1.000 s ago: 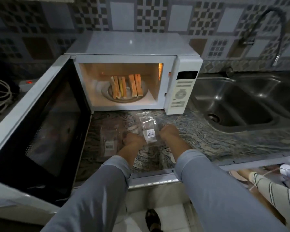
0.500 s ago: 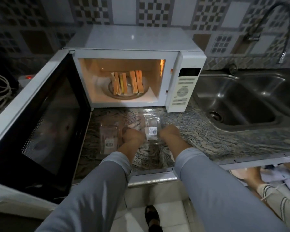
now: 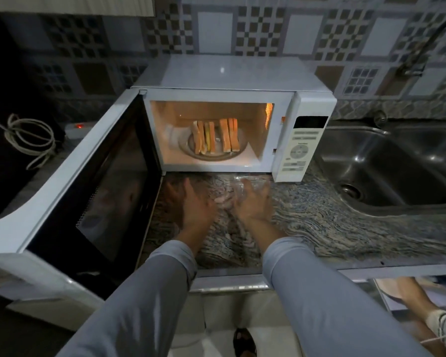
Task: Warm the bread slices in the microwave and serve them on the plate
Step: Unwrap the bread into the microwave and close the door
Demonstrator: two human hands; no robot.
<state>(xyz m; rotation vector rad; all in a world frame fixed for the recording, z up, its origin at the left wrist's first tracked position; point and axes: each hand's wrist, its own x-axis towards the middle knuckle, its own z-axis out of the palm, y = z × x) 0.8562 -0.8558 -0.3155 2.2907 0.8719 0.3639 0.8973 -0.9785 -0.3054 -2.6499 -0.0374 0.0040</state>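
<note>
The white microwave [image 3: 232, 76] stands open at the back of the counter, its door [image 3: 93, 191] swung out to the left and its inside lit. Several bread slices [image 3: 215, 136] stand on edge on the round glass plate [image 3: 211, 157] inside. My left hand [image 3: 191, 204] lies on the stone counter just in front of the opening, fingers apart and palm down. Beside it, my right hand [image 3: 252, 202] closes over a crumpled clear plastic bag [image 3: 245, 182]. Both hands are blurred. A second bag seen earlier is hidden.
A steel sink [image 3: 392, 171] with a tap [image 3: 420, 57] fills the right side. Left of the door lie a coiled cable [image 3: 31, 140] and a power strip [image 3: 77, 127] with a red light. Another person's foot [image 3: 410, 295] shows below the counter's front edge [image 3: 232, 275].
Both hands moved forward toward the microwave and opened out of loose fists. The left now covers the left bag; the right has closed on the right bag, which is crumpled.
</note>
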